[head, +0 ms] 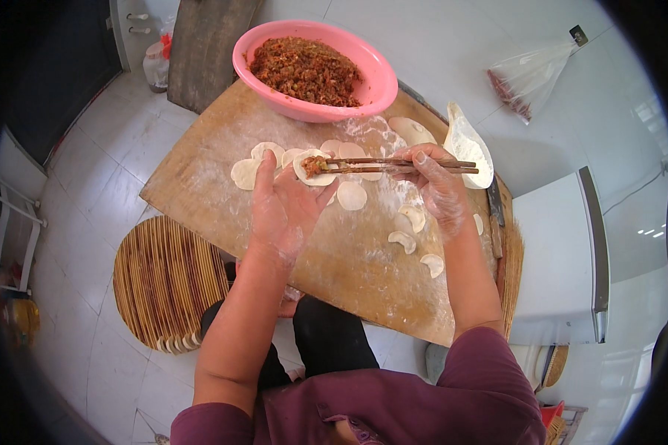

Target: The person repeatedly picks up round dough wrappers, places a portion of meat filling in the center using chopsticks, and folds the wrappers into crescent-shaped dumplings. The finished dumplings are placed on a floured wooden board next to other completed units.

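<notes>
On the fingers of my left hand (286, 206) lies a round dough wrapper (324, 179), over the floured wooden board (345, 272). My right hand (435, 186) grips a pair of wooden chopsticks (378, 166), whose tips touch a lump of minced filling (313, 166) on that wrapper. Several flat wrappers (352, 196) lie on the board near my left hand, some overlapping. Below my right hand rest a few folded dumplings (403, 242). A pink plastic basin (383, 83) at the board's far edge holds a heap of reddish minced filling (306, 69).
Flour fills a white container (481, 161) at the right edge, near a knife blade (495, 200) and a straw brush (512, 267). A round stalk tray (170, 278) with several dumplings (178, 344) sits lower left. A plastic bag (529, 83) hangs on the wall.
</notes>
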The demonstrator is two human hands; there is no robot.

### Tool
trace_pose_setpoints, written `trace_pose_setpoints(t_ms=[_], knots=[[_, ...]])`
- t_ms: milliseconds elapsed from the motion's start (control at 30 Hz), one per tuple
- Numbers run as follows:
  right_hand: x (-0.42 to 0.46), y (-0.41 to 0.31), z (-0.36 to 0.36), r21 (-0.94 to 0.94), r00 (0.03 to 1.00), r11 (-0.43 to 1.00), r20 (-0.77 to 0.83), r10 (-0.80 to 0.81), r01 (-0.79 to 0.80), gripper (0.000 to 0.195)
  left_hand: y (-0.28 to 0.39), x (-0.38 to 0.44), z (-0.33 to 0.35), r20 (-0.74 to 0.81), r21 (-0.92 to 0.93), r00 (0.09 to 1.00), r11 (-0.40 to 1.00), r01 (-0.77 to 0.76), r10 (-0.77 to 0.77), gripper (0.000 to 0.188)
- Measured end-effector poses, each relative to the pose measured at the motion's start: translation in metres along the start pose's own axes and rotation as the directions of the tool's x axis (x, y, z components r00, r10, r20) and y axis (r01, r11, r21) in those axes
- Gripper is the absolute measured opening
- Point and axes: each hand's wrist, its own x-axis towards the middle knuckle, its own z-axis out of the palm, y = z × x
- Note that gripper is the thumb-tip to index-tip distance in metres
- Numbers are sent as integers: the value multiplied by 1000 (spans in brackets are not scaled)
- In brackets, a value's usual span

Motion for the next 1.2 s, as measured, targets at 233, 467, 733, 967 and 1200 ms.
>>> trace_pose_setpoints(t_ms=[233,467,733,967,1200], knots=[[-2,-32,-6,-143,999,989,3,-32,32,25,1,2,-5,15,-1,1000,1000,6,-6,74],[3,-29,-22,-36,996,996,42,-75,77,21,-1,2,-6,-4,73,999,996,45,-45,68],[13,-22,-9,-103,995,993,95,-40,50,20,-2,-3,0,-23,79,992,989,124,-123,61],[9,-21,-7,-16,992,995,79,-100,102,23,-3,2,-9,-29,90,996,992,84,-81,57],[6,-26,2,-90,993,990,42,-107,110,23,-3,2,-13,9,93,997,993,77,-78,60]])
